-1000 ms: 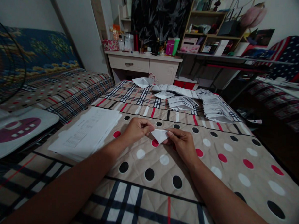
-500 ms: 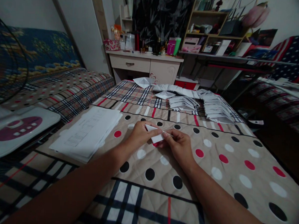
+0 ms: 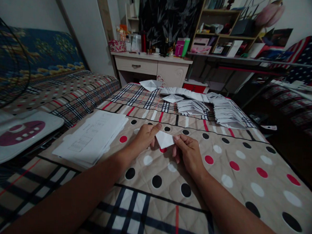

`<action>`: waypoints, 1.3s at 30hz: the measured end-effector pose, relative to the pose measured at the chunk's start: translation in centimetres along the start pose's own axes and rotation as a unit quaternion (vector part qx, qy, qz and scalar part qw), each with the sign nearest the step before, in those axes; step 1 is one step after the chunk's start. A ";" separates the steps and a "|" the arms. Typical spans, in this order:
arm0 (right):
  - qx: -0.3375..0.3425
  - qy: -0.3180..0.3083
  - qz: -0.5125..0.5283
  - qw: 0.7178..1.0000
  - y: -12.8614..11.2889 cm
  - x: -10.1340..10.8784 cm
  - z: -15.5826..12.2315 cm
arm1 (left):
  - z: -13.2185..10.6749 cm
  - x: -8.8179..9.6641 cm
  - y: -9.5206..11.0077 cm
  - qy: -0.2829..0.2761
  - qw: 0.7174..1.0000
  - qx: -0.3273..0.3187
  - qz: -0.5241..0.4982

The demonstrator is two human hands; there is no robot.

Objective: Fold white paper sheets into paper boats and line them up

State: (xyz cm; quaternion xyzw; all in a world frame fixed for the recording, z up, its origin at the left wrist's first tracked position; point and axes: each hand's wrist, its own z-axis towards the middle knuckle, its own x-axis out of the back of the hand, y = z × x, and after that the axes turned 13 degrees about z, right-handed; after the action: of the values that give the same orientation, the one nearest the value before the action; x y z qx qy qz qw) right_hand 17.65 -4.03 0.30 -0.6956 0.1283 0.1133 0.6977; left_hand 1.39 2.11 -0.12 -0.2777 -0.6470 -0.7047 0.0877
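A small piece of folded white paper (image 3: 165,139) is stretched between my two hands above the dotted bedspread (image 3: 194,203). My left hand (image 3: 146,135) pinches its left end, thumb on top. At the right corner my right hand (image 3: 187,147) grips it between thumb and fingers, the other fingers curled below. Left of my hands lies a stack of printed sheets (image 3: 94,135). Beyond them are rows of folded paper pieces (image 3: 192,107), with a longer pile (image 3: 229,112) to the right. Two boat-like folded papers (image 3: 172,98) (image 3: 150,84) lie apart from the rows.
A white plastic lid or tray with a purple print (image 3: 50,122) stands at the left edge. A white dresser (image 3: 137,66) holding bottles and boxes is behind the bed. To its right stands a desk (image 3: 240,59) with shelves.
My hands have moved slightly apart, and the folded paper now shows a broader flat face between them. My left thumb has lifted toward the paper's upper left edge.
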 end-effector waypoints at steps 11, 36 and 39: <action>0.052 0.031 0.027 0.998 0.4 0.6 0.7 | 0.4 -0.5 -0.1 -0.079 0.992 -0.051 -0.081; 0.102 -0.004 -0.016 0.995 2.0 -0.2 -0.7 | -1.4 -1.8 -1.5 -0.079 0.985 -0.142 -0.064; 0.099 -0.007 -0.020 0.995 2.2 -0.4 -1.5 | -2.4 -1.9 -1.5 -0.086 0.983 -0.151 -0.051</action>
State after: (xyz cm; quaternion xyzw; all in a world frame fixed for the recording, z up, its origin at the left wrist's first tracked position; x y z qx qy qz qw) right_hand 16.47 -5.48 -1.64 -0.6246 0.1204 0.0907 0.7663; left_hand 1.53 -0.41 -2.41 -0.3139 -0.5518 -0.7712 -0.0478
